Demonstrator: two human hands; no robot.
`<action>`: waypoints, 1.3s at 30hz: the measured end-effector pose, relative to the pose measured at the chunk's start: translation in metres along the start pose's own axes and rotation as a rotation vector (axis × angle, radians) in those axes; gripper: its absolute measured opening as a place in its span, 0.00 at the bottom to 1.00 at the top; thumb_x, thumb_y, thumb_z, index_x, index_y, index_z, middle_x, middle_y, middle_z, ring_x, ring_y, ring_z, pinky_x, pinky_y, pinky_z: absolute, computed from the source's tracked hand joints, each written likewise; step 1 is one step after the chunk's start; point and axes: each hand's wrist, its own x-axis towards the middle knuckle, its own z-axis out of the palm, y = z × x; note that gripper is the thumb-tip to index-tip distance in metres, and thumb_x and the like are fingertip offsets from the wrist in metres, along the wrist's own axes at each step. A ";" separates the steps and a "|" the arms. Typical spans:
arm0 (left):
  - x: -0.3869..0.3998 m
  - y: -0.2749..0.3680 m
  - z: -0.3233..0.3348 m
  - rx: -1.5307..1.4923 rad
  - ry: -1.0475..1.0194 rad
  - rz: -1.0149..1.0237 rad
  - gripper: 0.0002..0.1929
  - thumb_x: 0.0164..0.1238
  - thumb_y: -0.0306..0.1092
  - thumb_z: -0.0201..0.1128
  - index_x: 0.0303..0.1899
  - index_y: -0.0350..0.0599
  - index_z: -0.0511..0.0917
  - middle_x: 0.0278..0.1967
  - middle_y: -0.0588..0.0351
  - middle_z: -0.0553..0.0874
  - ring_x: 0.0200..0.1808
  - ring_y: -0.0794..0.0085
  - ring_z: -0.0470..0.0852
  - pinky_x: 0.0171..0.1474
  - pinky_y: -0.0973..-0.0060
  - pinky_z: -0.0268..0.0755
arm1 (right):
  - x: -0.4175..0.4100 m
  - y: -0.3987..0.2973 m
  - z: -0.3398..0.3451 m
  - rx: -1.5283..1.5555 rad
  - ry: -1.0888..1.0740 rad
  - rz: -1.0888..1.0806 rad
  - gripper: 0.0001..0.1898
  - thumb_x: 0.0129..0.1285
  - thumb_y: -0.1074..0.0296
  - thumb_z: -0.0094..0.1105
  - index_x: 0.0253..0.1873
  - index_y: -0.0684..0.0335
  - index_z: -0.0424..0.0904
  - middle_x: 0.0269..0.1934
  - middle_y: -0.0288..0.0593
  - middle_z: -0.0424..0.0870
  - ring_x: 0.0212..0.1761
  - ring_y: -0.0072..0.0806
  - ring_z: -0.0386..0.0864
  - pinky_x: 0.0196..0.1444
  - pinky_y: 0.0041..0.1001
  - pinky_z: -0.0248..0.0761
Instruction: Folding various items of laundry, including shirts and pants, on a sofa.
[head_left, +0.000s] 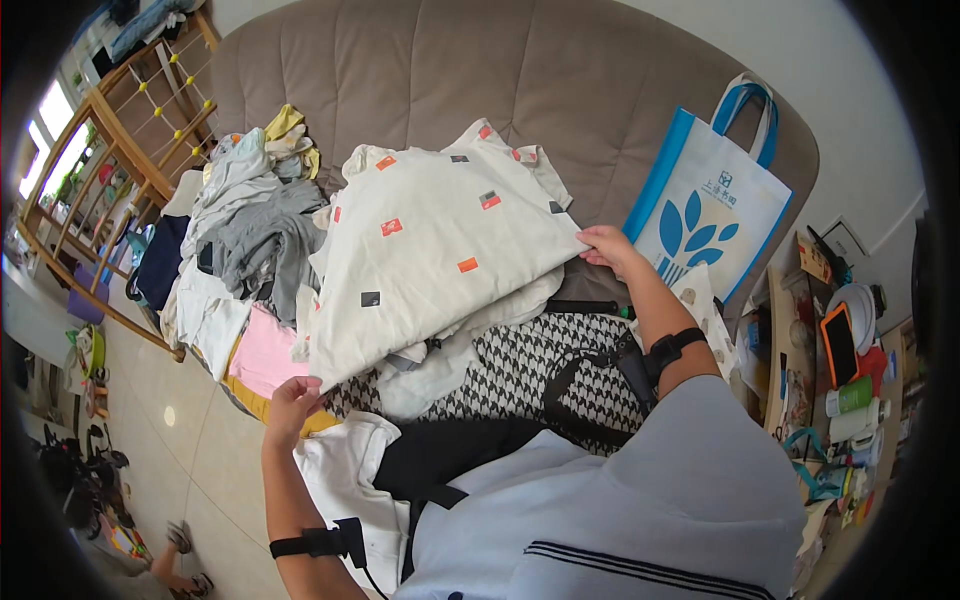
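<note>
A white printed garment (431, 240) with small red, orange and dark patches is spread out over other clothes. My left hand (295, 405) pinches its near left corner, and my right hand (606, 247) pinches its right corner. The edge between them is drawn fairly straight. Left of it lies a heap of clothes, with a grey garment (262, 232) on top and a pink cloth (266, 349) lower down. Beneath the near edge show pale fabric (431, 382) and a black-and-white houndstooth cloth (517, 360).
A brown sofa back (465, 67) rises behind. A white and blue tote bag (709, 199) leans at right, beside cluttered shelves (787, 337). Left stands a wooden frame (124, 150) with netting. White clothing (345, 465) lies near my left forearm; another person's leg (169, 566) shows at lower left.
</note>
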 end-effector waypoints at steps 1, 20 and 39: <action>0.003 0.000 -0.004 -0.055 0.038 0.073 0.03 0.63 0.27 0.58 0.38 0.44 0.77 0.32 0.63 0.79 0.32 0.79 0.77 0.40 0.79 0.73 | 0.004 -0.001 -0.004 0.007 0.006 -0.032 0.14 0.60 0.60 0.62 0.45 0.60 0.74 0.35 0.33 0.78 0.30 0.18 0.75 0.33 0.17 0.70; 0.016 0.004 -0.009 -0.511 0.026 -0.159 0.21 0.55 0.20 0.56 0.53 0.33 0.68 0.43 0.52 0.80 0.36 0.72 0.80 0.34 0.83 0.73 | 0.036 -0.093 0.191 0.150 -0.234 -0.724 0.31 0.60 0.54 0.60 0.64 0.65 0.64 0.56 0.47 0.74 0.57 0.30 0.72 0.58 0.27 0.65; 0.015 0.300 0.301 0.326 -0.746 0.463 0.35 0.60 0.22 0.56 0.69 0.47 0.54 0.58 0.48 0.70 0.44 0.69 0.79 0.47 0.74 0.74 | 0.020 -0.059 0.299 0.483 -0.165 -0.753 0.26 0.67 0.58 0.41 0.64 0.72 0.60 0.63 0.58 0.65 0.66 0.44 0.62 0.69 0.34 0.52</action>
